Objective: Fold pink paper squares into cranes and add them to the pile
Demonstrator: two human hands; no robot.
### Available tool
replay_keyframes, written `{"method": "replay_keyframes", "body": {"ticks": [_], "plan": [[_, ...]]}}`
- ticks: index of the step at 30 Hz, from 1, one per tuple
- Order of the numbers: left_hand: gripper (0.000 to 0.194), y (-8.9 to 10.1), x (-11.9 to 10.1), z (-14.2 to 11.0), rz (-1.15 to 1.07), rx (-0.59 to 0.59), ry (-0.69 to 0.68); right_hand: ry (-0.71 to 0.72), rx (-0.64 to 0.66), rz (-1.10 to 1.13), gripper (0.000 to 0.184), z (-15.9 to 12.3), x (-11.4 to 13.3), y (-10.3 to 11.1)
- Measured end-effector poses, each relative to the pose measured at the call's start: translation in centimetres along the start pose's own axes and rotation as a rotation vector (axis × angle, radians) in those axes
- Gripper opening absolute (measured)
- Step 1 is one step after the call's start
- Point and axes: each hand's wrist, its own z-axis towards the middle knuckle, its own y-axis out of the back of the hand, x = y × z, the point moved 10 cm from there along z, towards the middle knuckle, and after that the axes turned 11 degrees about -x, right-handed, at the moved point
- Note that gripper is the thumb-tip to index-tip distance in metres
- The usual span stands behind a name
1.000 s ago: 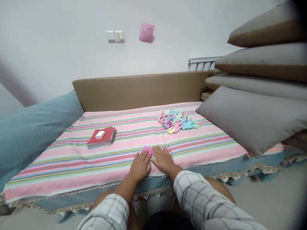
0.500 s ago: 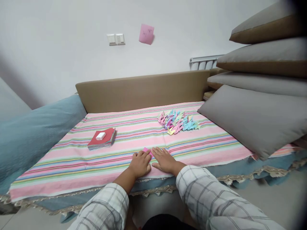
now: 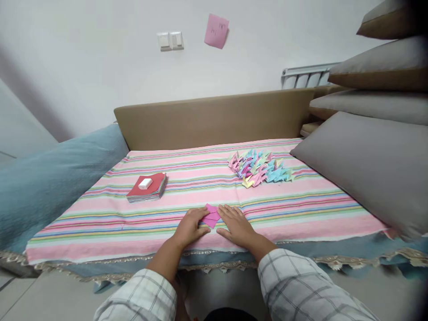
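Observation:
A small folded pink paper [image 3: 211, 215] lies on the striped cloth [image 3: 100, 214] near its front edge. My left hand [image 3: 189, 228] rests on the paper's left side, fingers curled and pressing down on it. My right hand [image 3: 236, 224] lies flat just right of the paper, fingers stretched out and touching its edge. Both plaid sleeves show at the bottom of the view.
A stack of coloured paper sheets [image 3: 147, 189] with a small white box [image 3: 145, 183] on top sits to the left. A heap of several folded paper cranes [image 3: 259, 167] lies at the back right. Grey cushions [image 3: 368, 165] stand right, a blue bolster [image 3: 50, 183] left.
More of the pink paper now shows between my hands, which have drawn slightly apart. The camera has shifted, so everything sits a little further right.

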Motion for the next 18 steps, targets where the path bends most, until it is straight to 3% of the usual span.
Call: {"method": "replay_keyframes", "body": {"ticks": [5,11,14,18], "plan": [[0.03,0.3,-0.4,0.1,0.082,0.034,-0.118,0.006,-0.025,0.034,0.065,0.4,-0.1,0.8],[0.027,0.1,-1.4,0.3,0.157,0.03,-0.167,0.034,-0.067,0.12,0.063,1.1,-0.3,1.7],[0.031,0.5,-1.1,0.9,0.15,-0.016,-0.084,0.002,-0.118,0.202,0.056,1.6,-0.4,2.5],[0.035,1.6,0.4,1.5,-0.049,-0.104,0.153,-0.166,-0.194,0.425,0.025,2.3,-1.5,3.8]]}}
